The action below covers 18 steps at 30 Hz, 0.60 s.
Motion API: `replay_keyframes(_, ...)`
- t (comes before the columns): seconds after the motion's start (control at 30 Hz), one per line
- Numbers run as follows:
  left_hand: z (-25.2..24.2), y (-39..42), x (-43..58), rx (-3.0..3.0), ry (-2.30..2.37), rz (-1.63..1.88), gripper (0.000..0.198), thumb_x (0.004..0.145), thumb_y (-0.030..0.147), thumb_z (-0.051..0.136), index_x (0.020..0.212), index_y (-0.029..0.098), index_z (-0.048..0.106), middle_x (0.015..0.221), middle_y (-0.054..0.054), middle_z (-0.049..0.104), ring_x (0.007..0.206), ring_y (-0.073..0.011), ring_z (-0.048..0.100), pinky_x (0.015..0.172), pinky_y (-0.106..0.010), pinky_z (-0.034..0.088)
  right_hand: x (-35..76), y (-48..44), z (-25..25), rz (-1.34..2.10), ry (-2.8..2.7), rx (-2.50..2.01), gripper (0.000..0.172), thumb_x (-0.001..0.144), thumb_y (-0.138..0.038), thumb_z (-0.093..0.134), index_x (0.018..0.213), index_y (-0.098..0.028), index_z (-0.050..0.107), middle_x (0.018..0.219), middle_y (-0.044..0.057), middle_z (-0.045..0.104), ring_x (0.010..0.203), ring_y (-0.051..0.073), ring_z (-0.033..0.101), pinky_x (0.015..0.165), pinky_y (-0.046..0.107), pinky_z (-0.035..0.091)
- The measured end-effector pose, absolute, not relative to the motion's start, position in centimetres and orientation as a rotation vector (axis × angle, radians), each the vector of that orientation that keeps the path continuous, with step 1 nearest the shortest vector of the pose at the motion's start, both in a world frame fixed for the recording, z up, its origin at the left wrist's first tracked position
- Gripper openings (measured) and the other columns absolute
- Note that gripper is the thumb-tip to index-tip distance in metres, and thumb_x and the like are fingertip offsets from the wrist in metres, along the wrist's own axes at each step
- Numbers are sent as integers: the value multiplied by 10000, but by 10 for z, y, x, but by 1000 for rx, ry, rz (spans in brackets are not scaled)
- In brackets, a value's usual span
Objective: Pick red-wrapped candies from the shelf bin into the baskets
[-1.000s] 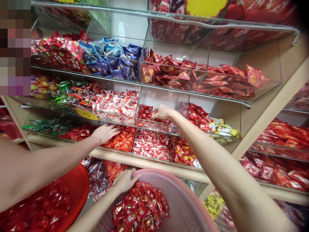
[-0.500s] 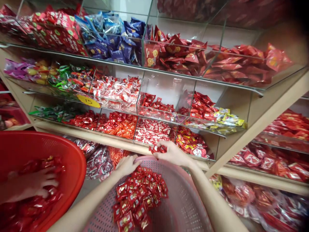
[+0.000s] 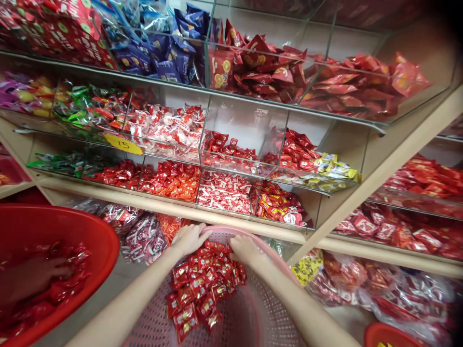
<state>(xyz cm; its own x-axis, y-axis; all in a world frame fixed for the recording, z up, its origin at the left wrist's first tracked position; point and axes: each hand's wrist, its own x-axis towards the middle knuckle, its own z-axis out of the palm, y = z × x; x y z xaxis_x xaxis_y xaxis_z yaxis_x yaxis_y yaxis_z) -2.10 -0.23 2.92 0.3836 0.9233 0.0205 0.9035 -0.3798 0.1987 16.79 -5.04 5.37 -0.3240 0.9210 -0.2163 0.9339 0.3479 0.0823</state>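
Observation:
A round pink plastic basket (image 3: 285,308) with a perforated wall stands before me. Inside it lies a slanting pile of red wrapped candies (image 3: 197,289) with gold prints. My left hand (image 3: 188,239) is at the far rim, its fingers hooked closed over the edge. Inside the basket, my right hand (image 3: 245,249) touches the upper right of the pile. Its fingers are curled together and their tips are partly hidden, so I cannot make out what is in them.
At left, another person's hand (image 3: 43,272) reaches into a red basin (image 3: 104,250) of red candies. Ahead, a slanted wooden shelf (image 3: 170,205) carries clear bins of candy with a yellow tag (image 3: 123,144). Bagged candy (image 3: 144,241) sits below. A red container (image 3: 383,332) shows at lower right.
My right hand has come down from the bin's front edge, where it held red wrapped candies, into the basket. My left hand stays on the rim. The view has shifted somewhat.

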Motion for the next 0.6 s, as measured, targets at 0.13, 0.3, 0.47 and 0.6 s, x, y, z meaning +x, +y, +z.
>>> replay_keyframes(0.13, 28, -4, -23, 2502, 1657, 199, 617, 801, 638, 120, 960, 232, 556, 806, -95, 659, 801, -271, 616, 681, -341, 422, 160, -53, 53, -7, 2349, 1695, 246, 781, -133, 465, 973, -136, 619, 964, 131, 638, 895, 247, 603, 737, 319, 456)
replay_keyframes(0.3, 29, -6, -22, 2478, 1665, 203, 624, 800, 638, 127, 1003, 232, 555, 824, -96, 658, 818, -271, 616, 690, -339, 423, 167, -51, 57, -61, 2380, 1749, 252, 764, -232, 556, 985, -120, 604, 984, 139, 621, 941, 252, 580, 780, 321, 435)
replay_keyframes(0.47, 27, -5, -22, 2461, 1652, 224, 619, 803, 632, 129, 1033, 242, 551, 860, -102, 660, 839, -279, 612, 699, -353, 424, 178, -47, 63, -112, 2508, 1749, 274, 763, -316, 577, 973, -139, 585, 1016, 121, 594, 935, 234, 570, 770, 308, 423)
replay_keyframes(0.6, 24, -4, -23, 2476, 1661, 224, 605, 807, 627, 125, 1011, 250, 552, 852, -93, 663, 822, -271, 617, 689, -353, 428, 169, -50, 56, -233, 2594, 1637, 318, 748, -331, 590, 1000, -142, 548, 960, 107, 611, 885, 226, 578, 719, 299, 431)
